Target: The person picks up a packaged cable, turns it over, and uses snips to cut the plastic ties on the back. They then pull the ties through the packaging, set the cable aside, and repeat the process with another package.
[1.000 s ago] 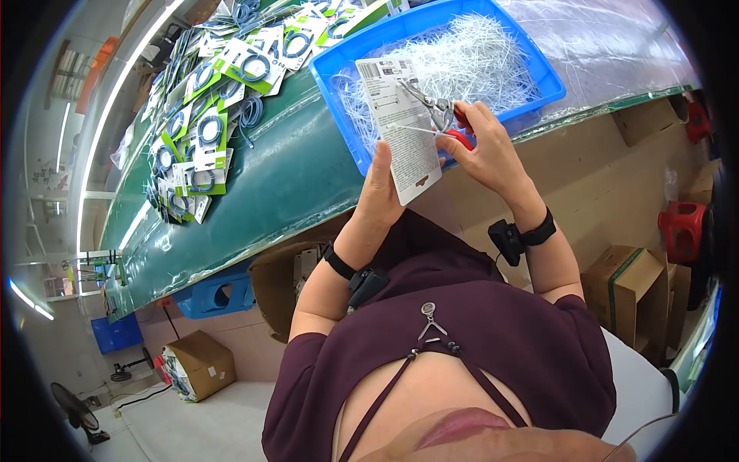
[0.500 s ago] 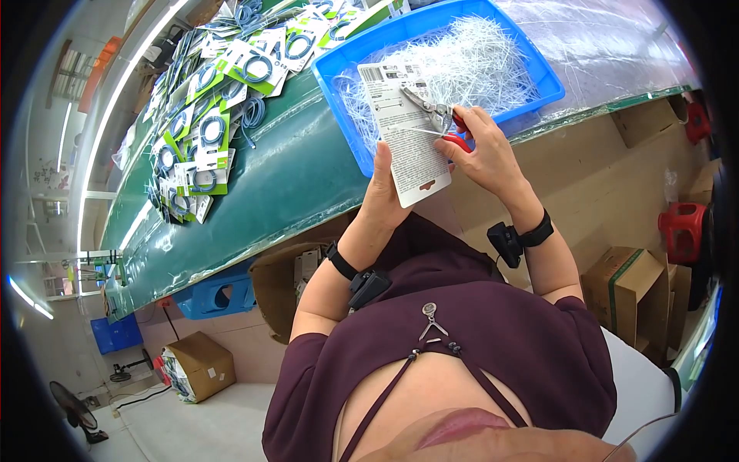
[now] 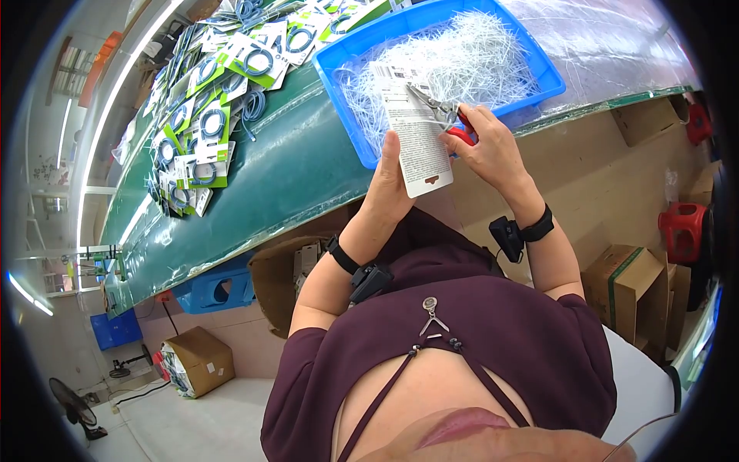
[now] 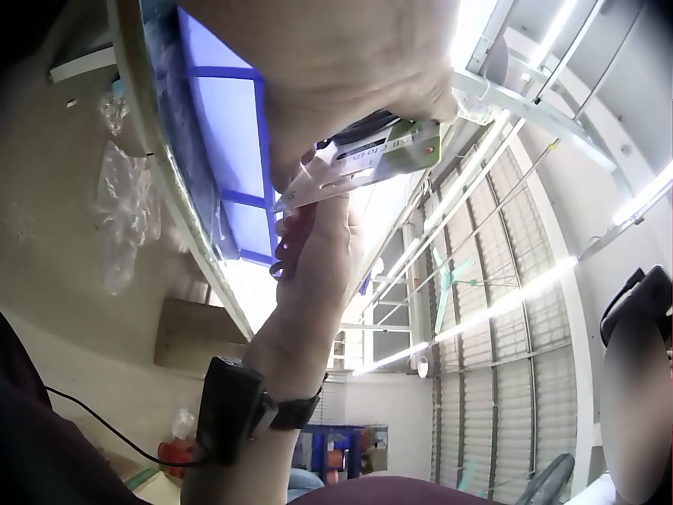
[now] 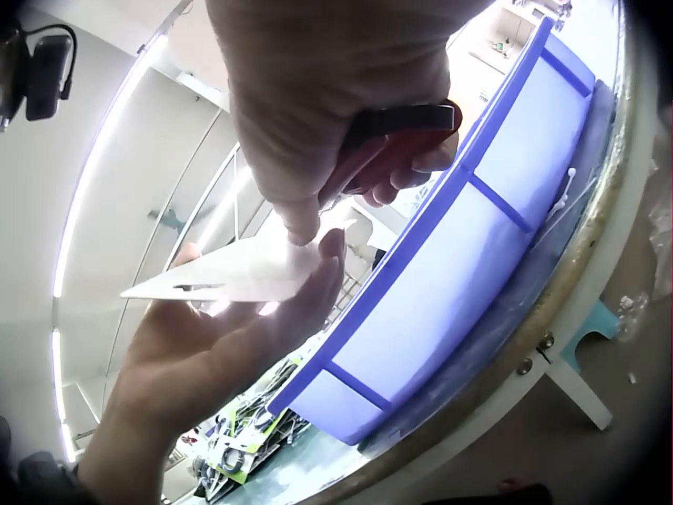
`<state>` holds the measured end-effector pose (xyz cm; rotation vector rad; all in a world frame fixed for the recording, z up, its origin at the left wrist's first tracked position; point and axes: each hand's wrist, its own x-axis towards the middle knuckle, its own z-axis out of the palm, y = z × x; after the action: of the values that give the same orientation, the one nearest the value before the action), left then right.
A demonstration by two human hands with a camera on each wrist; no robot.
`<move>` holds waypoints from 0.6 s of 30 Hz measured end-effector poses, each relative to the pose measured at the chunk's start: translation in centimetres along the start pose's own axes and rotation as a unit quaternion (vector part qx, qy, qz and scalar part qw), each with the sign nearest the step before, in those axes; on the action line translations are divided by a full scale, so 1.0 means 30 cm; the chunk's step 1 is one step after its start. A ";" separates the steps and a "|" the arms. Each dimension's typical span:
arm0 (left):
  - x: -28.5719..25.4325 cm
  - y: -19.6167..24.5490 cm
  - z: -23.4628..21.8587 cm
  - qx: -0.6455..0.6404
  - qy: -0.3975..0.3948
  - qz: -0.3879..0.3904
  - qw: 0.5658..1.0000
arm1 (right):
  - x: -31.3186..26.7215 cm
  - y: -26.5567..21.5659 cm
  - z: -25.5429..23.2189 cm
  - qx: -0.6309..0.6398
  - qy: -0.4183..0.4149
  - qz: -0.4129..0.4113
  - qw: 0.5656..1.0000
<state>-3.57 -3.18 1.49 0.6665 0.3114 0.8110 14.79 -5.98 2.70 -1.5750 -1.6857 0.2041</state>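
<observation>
My left hand (image 3: 389, 183) holds a white printed blister card (image 3: 419, 158) by its left side, with the thumb along the edge. The card's text side faces up, and its hang hole points toward my body. From the left wrist view, the card's underside (image 4: 405, 153) shows green and dark parts. Red-handled pliers (image 3: 441, 114) are gripped in my right hand (image 3: 493, 148), their metal head lying over the upper half of the card. In the right wrist view, the right thumb is right at the card's surface, and my left fingers support the card from below.
Behind the card, a blue tray (image 3: 549, 71) holds a heap of thin white plastic strips (image 3: 493, 50). Many carded coiled cables (image 3: 212, 127) are piled at the left of the green table (image 3: 289, 146). Cardboard boxes (image 3: 625, 285) and a red stool (image 3: 682, 231) stand below right.
The card has shifted slightly up and right, still in my left hand. The white strip that crossed the card beside the pliers no longer shows. The right hand keeps hold of the pliers.
</observation>
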 end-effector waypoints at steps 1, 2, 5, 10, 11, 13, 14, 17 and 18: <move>0.001 -0.006 0.006 0.000 0.007 0.000 1.000 | -0.007 0.004 0.005 -0.004 0.010 -0.009 1.000; 0.001 -0.014 0.013 -0.001 0.015 0.000 1.000 | -0.015 0.008 0.008 -0.003 0.005 -0.007 1.000; 0.003 -0.019 0.002 -0.011 0.025 -0.010 1.000 | -0.048 0.019 0.015 -0.040 -0.020 0.015 0.999; -0.002 -0.002 -0.023 -0.029 0.016 -0.016 0.999 | -0.083 0.010 -0.052 -0.043 -0.052 -0.029 0.997; -0.001 -0.001 -0.022 -0.034 0.014 -0.014 0.999 | -0.089 0.002 -0.058 -0.048 -0.054 -0.044 0.996; 0.000 -0.007 -0.011 -0.036 0.016 -0.015 0.999 | -0.102 -0.008 -0.071 -0.058 -0.058 -0.072 0.994; 0.001 -0.012 -0.003 -0.037 0.020 -0.016 0.999 | -0.102 -0.012 -0.073 -0.060 -0.056 -0.071 0.994; 0.004 -0.017 0.015 -0.042 0.013 -0.019 0.999 | -0.092 -0.029 -0.064 -0.036 -0.038 -0.062 0.997; 0.002 -0.018 0.018 -0.048 0.004 -0.023 0.999 | -0.090 -0.029 -0.059 -0.035 -0.037 -0.063 0.997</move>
<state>-2.95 -3.64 1.54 0.5647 0.2929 0.7809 14.99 -9.29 3.23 -1.5212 -1.8607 0.1422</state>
